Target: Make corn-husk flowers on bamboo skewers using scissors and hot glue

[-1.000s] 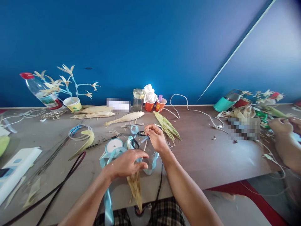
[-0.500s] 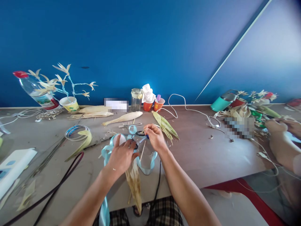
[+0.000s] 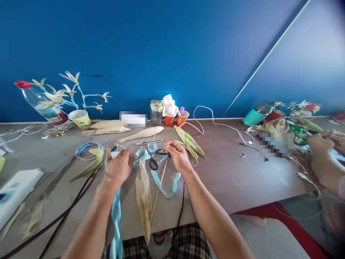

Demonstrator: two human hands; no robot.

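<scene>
My left hand [image 3: 118, 167] lies on top of a white roll of light blue ribbon [image 3: 113, 155], fingers wrapped over it. The ribbon [image 3: 161, 182] loops across the table and one end hangs over the front edge. A dried corn husk [image 3: 143, 196] lies between my arms, with a thin stick [image 3: 157, 192] beside it. My right hand [image 3: 176, 157] is pinched shut just right of the black-handled scissors [image 3: 153, 164]; what its fingertips hold is too small to make out.
Green corn husks [image 3: 191, 144] lie behind my right hand. At the back stand a plastic bottle [image 3: 40, 102], a yellow cup [image 3: 80, 118], a jar [image 3: 156, 112] and orange cups [image 3: 171, 120]. Black cables [image 3: 67, 211] run left. Another person's hands [image 3: 323, 160] work at the right.
My left hand has moved left with the ribbon roll, uncovering the dried husk, which now lies flat. My right hand has stayed in place.
</scene>
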